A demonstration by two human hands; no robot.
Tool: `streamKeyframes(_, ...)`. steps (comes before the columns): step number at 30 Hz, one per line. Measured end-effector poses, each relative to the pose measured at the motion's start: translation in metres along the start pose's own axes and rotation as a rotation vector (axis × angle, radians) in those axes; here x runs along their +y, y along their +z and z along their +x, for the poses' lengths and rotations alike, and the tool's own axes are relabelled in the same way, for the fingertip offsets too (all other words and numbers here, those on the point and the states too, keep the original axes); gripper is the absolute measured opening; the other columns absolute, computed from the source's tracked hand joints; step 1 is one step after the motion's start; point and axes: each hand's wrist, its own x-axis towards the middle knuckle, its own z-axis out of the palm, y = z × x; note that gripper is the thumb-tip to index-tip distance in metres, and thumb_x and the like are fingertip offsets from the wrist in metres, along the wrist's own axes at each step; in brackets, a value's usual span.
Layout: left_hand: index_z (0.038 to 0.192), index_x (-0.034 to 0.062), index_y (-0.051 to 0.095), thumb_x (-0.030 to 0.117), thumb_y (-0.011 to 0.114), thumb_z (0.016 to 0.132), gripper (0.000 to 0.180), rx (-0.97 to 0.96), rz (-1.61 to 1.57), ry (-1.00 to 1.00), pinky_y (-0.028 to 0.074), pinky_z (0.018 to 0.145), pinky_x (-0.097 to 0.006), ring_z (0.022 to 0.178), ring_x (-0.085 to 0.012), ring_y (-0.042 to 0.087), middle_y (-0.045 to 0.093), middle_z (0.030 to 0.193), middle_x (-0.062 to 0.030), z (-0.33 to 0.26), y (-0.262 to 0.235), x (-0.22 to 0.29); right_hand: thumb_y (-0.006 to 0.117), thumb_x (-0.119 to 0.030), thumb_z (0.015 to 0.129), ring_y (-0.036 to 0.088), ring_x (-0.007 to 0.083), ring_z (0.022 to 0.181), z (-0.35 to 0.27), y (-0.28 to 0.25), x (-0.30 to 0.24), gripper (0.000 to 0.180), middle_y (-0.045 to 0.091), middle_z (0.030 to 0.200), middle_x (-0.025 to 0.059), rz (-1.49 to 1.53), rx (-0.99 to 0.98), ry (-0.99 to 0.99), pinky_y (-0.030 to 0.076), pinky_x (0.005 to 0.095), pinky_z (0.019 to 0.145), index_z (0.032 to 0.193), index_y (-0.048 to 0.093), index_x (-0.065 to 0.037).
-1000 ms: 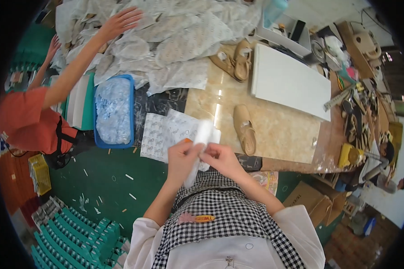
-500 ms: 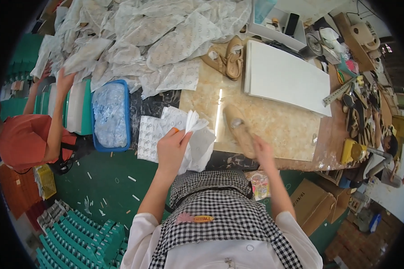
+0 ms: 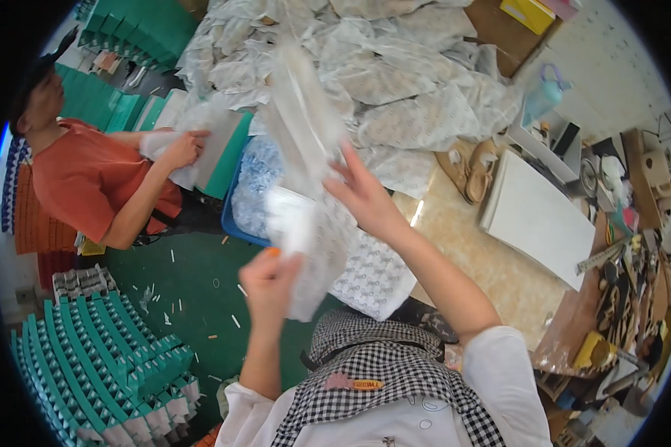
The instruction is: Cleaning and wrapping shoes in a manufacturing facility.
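My left hand [image 3: 268,279] is closed round a blurred bunch of white tissue paper [image 3: 294,216], with a small orange thing showing at its thumb. Farther forward, my right hand [image 3: 358,190] reaches across and pinches a long, translucent whitish sheet [image 3: 298,112]; motion smears it, and whether anything lies inside cannot be seen. Below the hands, a stack of printed wrapping paper [image 3: 373,279] rests at the table's near edge. A pair of tan flat shoes [image 3: 468,171] stands at the far side of the tabletop, beside a white board [image 3: 540,212].
A pile of paper-wrapped packets [image 3: 395,82] covers the far table. Left of it stands a blue tub [image 3: 235,220] of clear crumpled plastic. A co-worker in a red shirt [image 3: 97,179] handles white paper at the left. Green stacked racks [image 3: 104,365] stand on the floor, lower left.
My view has turned left. Both hands have lifted, and the right has moved from the single shoe to the whitish sheet. That shoe is no longer visible on the table.
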Motion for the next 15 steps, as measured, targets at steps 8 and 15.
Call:
streamKeyframes(8, 0.075, -0.0078, 0.06, 0.003, 0.062, 0.081, 0.013, 0.061, -0.276, -0.126, 0.03, 0.051, -0.02, 0.059, -0.0034, 0.039, 0.049, 0.064, 0.0033, 0.031, 0.036, -0.007, 0.063, -0.012, 0.084, 0.063, 0.0092, 0.075, -0.017, 0.0, 0.006, 0.014, 0.067, 0.08, 0.0041, 0.087, -0.141, 0.15, 0.051, 0.0248, 0.071, 0.091, 0.064, 0.0)
streamKeyframes(15, 0.074, -0.0034, 0.062, 0.009, 0.064, 0.082, 0.015, -0.233, 0.01, 0.014, 0.031, 0.052, -0.022, 0.057, -0.0049, 0.04, 0.045, 0.06, 0.0001, 0.044, 0.076, -0.028, 0.067, -0.023, 0.08, 0.067, 0.0223, 0.077, -0.058, -0.178, 0.098, 0.025, 0.069, 0.091, 0.0089, -0.714, 0.413, 0.477, 0.052, 0.0311, 0.074, 0.098, 0.067, -0.006)
